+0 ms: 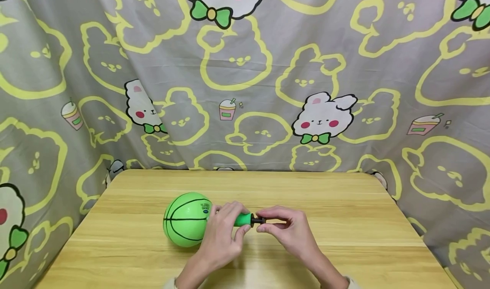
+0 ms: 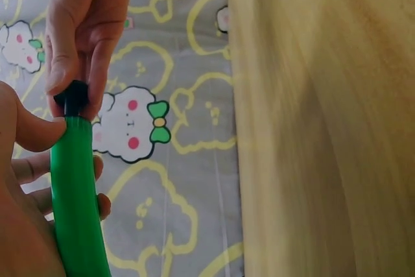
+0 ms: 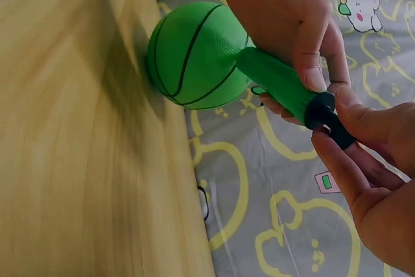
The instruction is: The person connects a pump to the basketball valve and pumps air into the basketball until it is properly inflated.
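Note:
A green ball with black lines (image 1: pixel 186 219) rests on the table's left half. Against its right side stands the end of a green hand pump (image 3: pixel 275 79), lying roughly level; the exact joint is not clear. My left hand (image 1: pixel 223 233) grips the pump's barrel, thumb on the near side and fingers around the far side. With thumb and fingers my right hand (image 1: pixel 288 229) pinches the black pump handle (image 3: pixel 340 133). Only a short length of black rod shows between handle and barrel in the head view. In the left wrist view the green barrel (image 2: pixel 76 192) runs along the left palm.
The wooden table (image 1: pixel 344 221) has its far edge close to a grey curtain (image 1: pixel 260 76) printed with yellow outlines and white cartoon animals. The curtain also hangs along the left and right sides.

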`<state>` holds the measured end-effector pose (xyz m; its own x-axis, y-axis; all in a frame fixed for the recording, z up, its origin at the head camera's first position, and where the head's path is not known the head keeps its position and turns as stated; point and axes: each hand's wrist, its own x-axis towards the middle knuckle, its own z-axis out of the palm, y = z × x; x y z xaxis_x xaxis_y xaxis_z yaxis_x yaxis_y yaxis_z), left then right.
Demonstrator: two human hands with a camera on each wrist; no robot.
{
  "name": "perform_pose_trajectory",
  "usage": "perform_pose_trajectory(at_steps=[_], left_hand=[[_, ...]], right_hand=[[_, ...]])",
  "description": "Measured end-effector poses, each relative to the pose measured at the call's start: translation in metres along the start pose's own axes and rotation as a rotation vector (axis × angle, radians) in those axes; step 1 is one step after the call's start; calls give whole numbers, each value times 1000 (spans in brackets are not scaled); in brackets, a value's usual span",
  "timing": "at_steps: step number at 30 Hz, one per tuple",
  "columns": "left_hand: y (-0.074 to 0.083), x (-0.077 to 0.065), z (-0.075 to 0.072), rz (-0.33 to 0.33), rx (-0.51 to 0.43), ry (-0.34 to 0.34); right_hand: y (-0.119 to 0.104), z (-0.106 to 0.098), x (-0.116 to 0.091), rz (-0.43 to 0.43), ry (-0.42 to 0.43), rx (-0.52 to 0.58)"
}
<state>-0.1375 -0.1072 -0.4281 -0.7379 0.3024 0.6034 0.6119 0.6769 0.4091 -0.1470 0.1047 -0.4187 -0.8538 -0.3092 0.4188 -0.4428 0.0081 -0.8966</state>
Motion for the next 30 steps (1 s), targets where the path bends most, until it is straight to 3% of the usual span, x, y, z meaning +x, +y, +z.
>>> perform_pose_trajectory(at_steps=[4, 9, 30], left_hand=[[0, 1, 0, -5, -28, -9], [-2, 1, -2, -18, -63, -11], [-15, 5, -14, -51, -61, 37]], right_hand=[[-4, -4, 1, 26, -19, -10], [-13, -14, 3, 0, -68, -22], [-43, -73, 3, -2, -116, -90]])
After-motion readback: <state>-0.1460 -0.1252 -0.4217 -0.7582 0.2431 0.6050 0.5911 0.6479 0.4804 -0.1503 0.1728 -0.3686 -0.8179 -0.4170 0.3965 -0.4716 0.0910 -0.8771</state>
